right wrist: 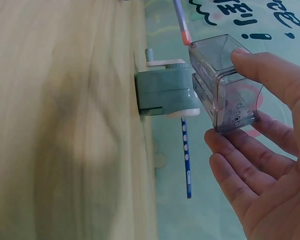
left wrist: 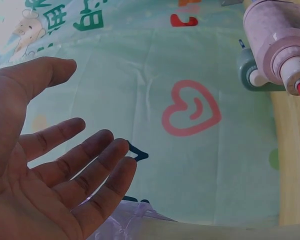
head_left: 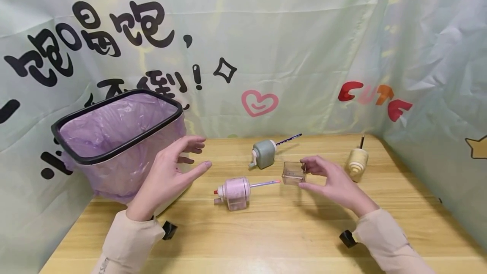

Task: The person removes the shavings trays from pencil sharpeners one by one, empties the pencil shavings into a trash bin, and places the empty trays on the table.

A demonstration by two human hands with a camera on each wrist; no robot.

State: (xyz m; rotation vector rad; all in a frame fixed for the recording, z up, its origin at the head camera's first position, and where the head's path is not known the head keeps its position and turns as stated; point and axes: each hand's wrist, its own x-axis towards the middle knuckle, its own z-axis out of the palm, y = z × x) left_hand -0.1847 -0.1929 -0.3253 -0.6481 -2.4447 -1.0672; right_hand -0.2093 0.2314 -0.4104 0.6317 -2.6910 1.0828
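In the head view my right hand (head_left: pixel 335 183) holds a small clear plastic box (head_left: pixel 294 173) above the table, pinched between thumb and fingers. The right wrist view shows the box's see-through walls, with small lettering on one side. My left hand (head_left: pixel 171 164) hangs in the air beside the bin, holding nothing, its fingers spread and thumb apart. Between the hands stands a pink crank pencil sharpener (head_left: pixel 236 193) with a light purple pencil (head_left: pixel 264 184) in it; a red tip pokes out of its other end.
A grey-green sharpener (head_left: pixel 265 155) with a blue dotted pencil (head_left: pixel 289 139) stands farther back. At the right is a cream sharpener (head_left: pixel 357 165) holding a dark pencil. A black-rimmed bin (head_left: pixel 125 176) with a purple liner stands left. Printed cloth (head_left: pixel 304 54) hangs behind the wooden table (head_left: pixel 258 240).
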